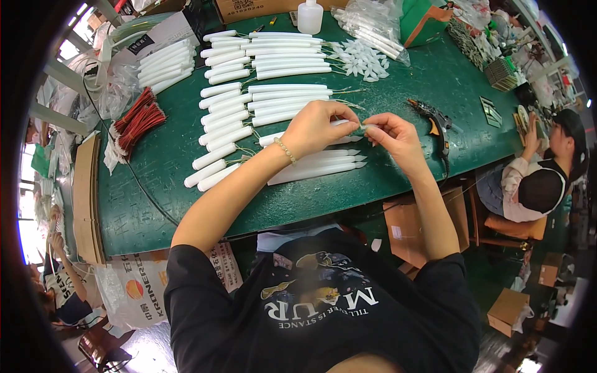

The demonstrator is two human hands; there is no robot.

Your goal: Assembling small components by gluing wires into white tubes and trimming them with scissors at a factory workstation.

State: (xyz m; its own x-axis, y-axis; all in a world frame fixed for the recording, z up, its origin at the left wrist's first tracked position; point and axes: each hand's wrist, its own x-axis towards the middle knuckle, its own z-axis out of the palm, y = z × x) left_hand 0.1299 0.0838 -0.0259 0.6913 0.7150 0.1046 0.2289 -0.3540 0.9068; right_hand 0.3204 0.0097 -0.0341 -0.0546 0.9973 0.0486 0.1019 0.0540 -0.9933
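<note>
My left hand is closed around the end of a white candle-shaped tube, which lies partly hidden under the hand. Its fingertips meet those of my right hand, which pinches a small translucent flame-shaped tip at the tube's end. Just below my hands lie several white tubes with flame tips fitted, side by side. Beyond them are rows of white tubes with thin wires at their ends. A loose pile of translucent flame tips sits behind my hands.
A black and orange glue gun rests right of my right hand, its cable running off the green table. Red wire bundles lie at the left. A white bottle stands at the back. A co-worker sits at the right.
</note>
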